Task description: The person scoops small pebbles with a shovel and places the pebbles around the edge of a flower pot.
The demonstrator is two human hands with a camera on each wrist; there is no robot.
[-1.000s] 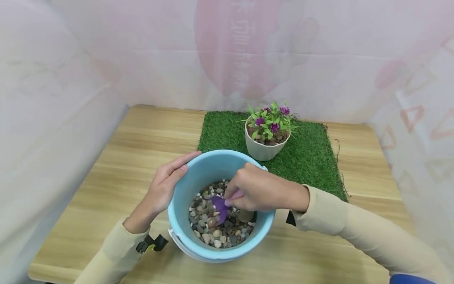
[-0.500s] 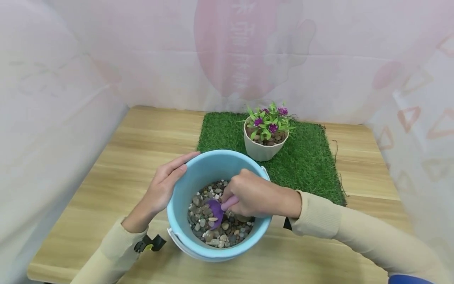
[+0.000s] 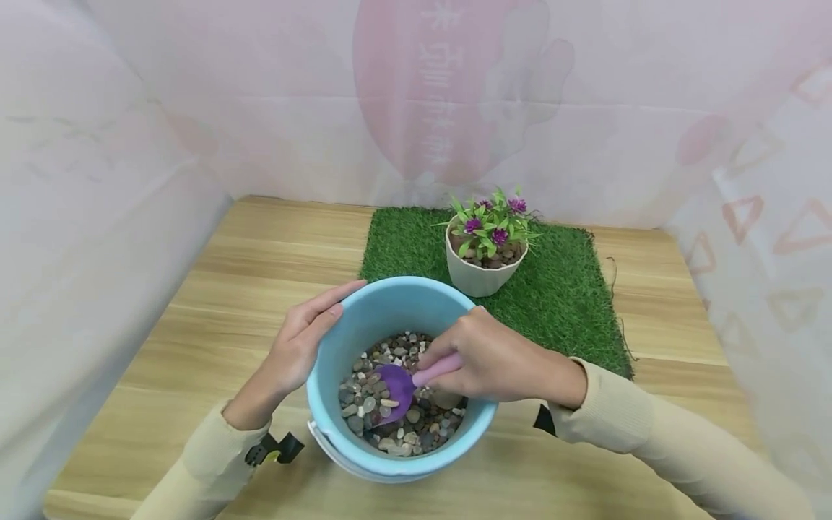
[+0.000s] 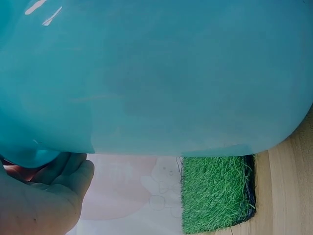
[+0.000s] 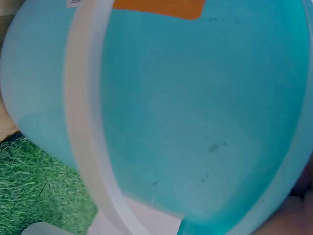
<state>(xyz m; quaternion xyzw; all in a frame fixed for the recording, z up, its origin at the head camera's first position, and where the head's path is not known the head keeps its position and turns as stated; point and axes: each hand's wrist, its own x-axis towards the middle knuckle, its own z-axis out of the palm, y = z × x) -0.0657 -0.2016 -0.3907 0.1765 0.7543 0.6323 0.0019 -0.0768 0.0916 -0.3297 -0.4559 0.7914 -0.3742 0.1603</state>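
Observation:
A light blue bucket with pebbles in its bottom stands at the table's front. My left hand grips its left rim, the thumb along the inside and the fingers outside. In the left wrist view those fingers curl by the rim beneath the bucket's blue wall. Inside the bucket, my right hand holds a small scoop by its pink handle. The scoop's purple blade points left among the pebbles, with several stones at its mouth. Only the bucket's outside fills most of the right wrist view.
Behind the bucket, a white flowerpot with purple flowers stands on a green turf mat. The bucket's white carrying handle hangs at its front left. Pale printed cloth encloses the wooden table at the back and sides.
The scoop has swung to point more leftward, and more of its pink handle shows. My right hand has shifted slightly right over the past half second. My left hand stays at the rim.

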